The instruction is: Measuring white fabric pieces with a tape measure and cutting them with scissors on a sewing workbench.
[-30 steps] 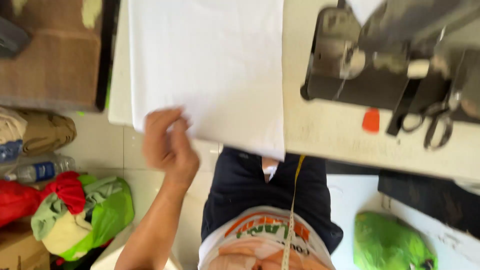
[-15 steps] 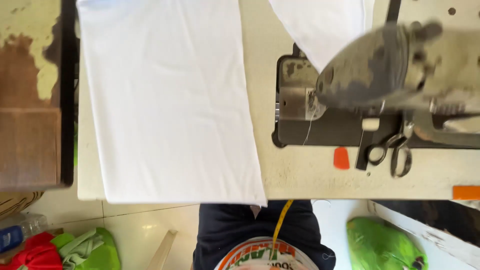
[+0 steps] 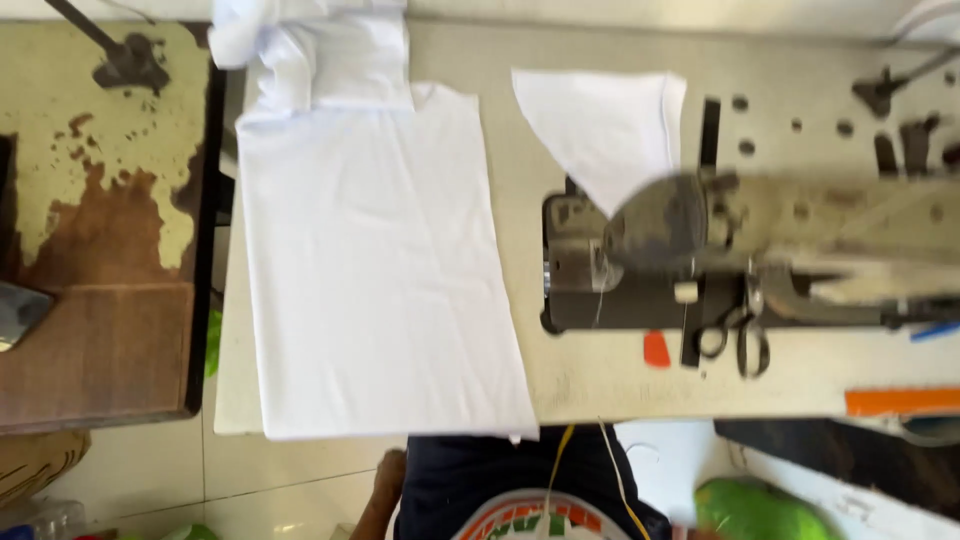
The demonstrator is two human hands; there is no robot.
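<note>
A large white fabric panel (image 3: 375,270) lies flat on the left part of the sewing table (image 3: 600,385), its near edge reaching the table's front. A smaller white piece (image 3: 605,125) lies further back, its tip under the head of the grey sewing machine (image 3: 700,250). Neither of my hands shows. Only a bare forearm (image 3: 385,495) appears at the bottom edge, below the table and apart from the fabric. A yellow measuring tape (image 3: 560,460) hangs down my front.
Scissors (image 3: 740,340) and a small red piece (image 3: 655,350) lie in front of the machine. Bunched white cloth (image 3: 310,45) sits at the panel's far end. A worn wooden table (image 3: 90,230) stands to the left, an orange strip (image 3: 900,400) at the right, a green bag (image 3: 750,510) on the floor.
My left hand, which touched the panel's near edge, has let go and dropped out of view. The view has shifted further over the table, showing the panel's far end.
</note>
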